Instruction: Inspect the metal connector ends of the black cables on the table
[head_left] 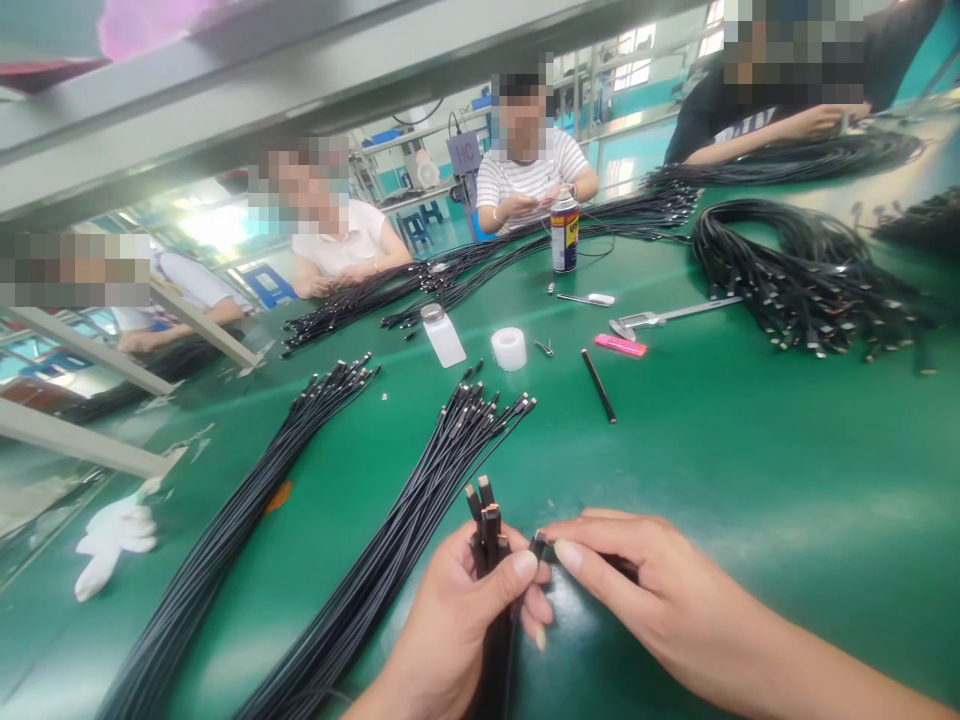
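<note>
My left hand (480, 590) is wrapped round a bunch of black cables (491, 535), their metal-tipped plugs pointing up above the fingers. Its thumb presses on one cable plug (538, 543) that leans out to the right of the bunch. At the tip of that plug, my right hand (637, 565) is closed in a pinch, thumb and forefinger together. Something dark shows under the right fingers, mostly hidden. Left of my hands lies a loose bundle of black cables (405, 500), plugs toward the far side.
Another cable bundle (247, 510) and a white glove (116, 535) lie left. Beyond my hands are a black stick (598, 385), tape roll (509, 348), white bottle (444, 338), caliper (660, 318), pink object (620, 346) and spray can (565, 235). Several co-workers sit opposite; a metal frame (300, 110) crosses above.
</note>
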